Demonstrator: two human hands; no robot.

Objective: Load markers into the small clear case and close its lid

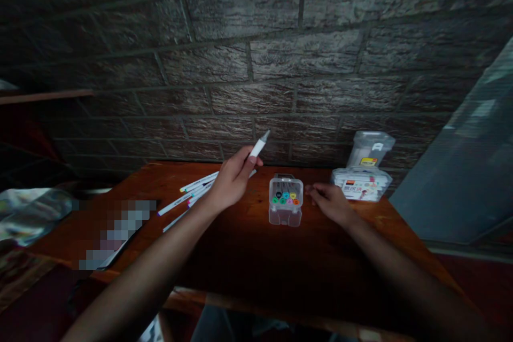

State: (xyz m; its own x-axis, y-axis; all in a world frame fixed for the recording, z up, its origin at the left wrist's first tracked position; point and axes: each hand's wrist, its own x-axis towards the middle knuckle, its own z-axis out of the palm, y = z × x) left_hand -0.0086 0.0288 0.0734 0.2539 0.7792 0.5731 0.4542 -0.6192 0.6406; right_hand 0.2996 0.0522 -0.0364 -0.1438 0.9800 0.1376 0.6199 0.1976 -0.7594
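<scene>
My left hand (231, 180) is raised above the wooden table (248, 246) and closed round a white marker (259, 145), its tip pointing up and right. Beneath it several white markers (188, 195) lie loose on the table. A small clear plastic box (285, 201) stands in the middle with several markers upright inside, coloured caps showing. My right hand (329, 201) rests on the table just right of that box, fingers loosely curled toward it, nothing visible in them.
A clear lid or case (362, 183) lies at the back right, with a clear container (371, 148) behind it. A blurred flat object (116, 232) lies at the left edge. A dark brick wall (256, 64) runs behind the table. Crumpled plastic (28, 214) sits left.
</scene>
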